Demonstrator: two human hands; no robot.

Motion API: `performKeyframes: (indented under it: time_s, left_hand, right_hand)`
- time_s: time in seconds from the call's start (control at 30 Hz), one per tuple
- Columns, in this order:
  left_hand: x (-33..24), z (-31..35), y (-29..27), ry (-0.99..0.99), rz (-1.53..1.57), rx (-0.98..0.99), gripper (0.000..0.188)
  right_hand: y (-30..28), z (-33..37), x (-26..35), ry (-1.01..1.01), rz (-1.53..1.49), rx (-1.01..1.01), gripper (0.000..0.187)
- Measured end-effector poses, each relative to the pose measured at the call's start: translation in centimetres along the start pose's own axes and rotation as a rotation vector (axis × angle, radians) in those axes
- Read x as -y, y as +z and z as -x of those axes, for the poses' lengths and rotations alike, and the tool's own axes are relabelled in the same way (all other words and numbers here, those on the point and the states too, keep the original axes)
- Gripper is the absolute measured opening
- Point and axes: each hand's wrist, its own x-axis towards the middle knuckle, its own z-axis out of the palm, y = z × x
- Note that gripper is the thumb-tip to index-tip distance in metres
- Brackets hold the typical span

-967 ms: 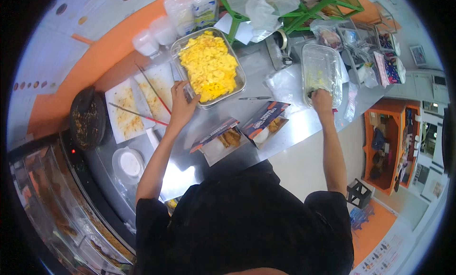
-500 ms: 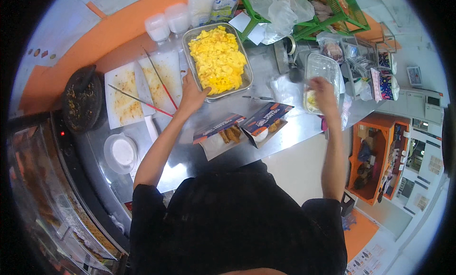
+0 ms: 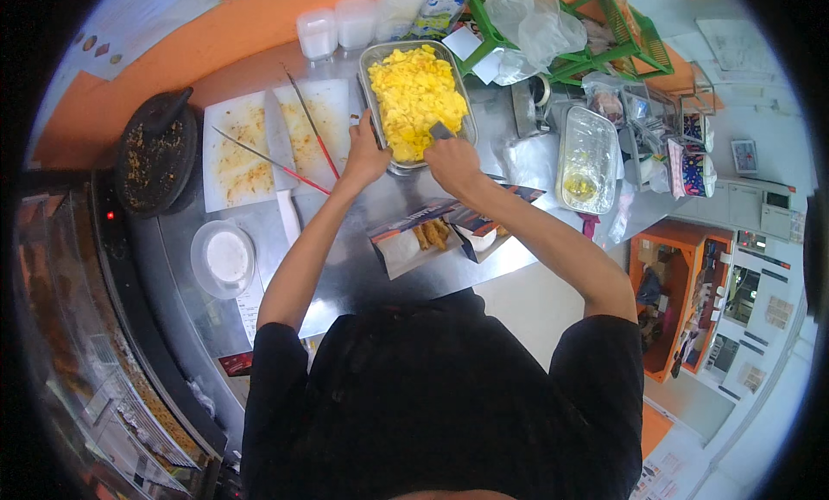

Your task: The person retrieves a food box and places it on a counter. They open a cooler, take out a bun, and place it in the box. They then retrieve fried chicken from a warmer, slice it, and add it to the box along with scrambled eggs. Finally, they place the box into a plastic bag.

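Note:
A glass-like rectangular tray [image 3: 471, 118] stands at the back of the steel table, heaped with yellow scrambled egg [image 3: 414, 98]. My left hand [image 3: 367, 161] grips its near left corner, fingers along the side. Over the tray's near right corner, my right hand [image 3: 453, 163] is closed round a small utensil with a flat dark end [image 3: 441, 131], which meets the egg. The rest of the utensil is hidden in my fist. Two open card food boxes [image 3: 406, 250] with rice and fried pieces sit nearer me, the right one partly under my right forearm.
Left of the tray lie a stained white cutting board [image 3: 226, 124], a knife [image 3: 287, 213] and red-handled skewer-like sticks [image 3: 326, 159], with a dark mortar [image 3: 138, 176] beyond. A second tray [image 3: 596, 142], holding a little yellow food, stands right. Green crates [image 3: 596, 53] stand behind.
My right hand has moved left from the second tray to the egg tray, where the dark-ended utensil now shows. My left hand stays at the egg tray. The whole view has shifted slightly.

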Motion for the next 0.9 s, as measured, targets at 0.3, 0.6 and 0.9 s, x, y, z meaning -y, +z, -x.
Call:
performKeyframes:
  time_s: [0.3, 0.6, 0.9]
  left_hand:
    - [0.6, 0.7, -0.2, -0.055, 0.263, 0.129, 0.101]
    - [-0.4, 0.8, 0.0, -0.063, 0.267, 0.123, 0.103]
    - [0.3, 0.7, -0.4, -0.098, 0.636, 0.207, 0.106]
  right_hand:
    - [2.8, -2.8, 1.9, 0.099, -0.156, -0.022, 0.012]
    - [2.2, -1.6, -0.4, -0.124, -0.556, 0.0, 0.023]
    - [2.4, -1.3, -2.1, 0.032, -0.878, 0.071, 0.025]
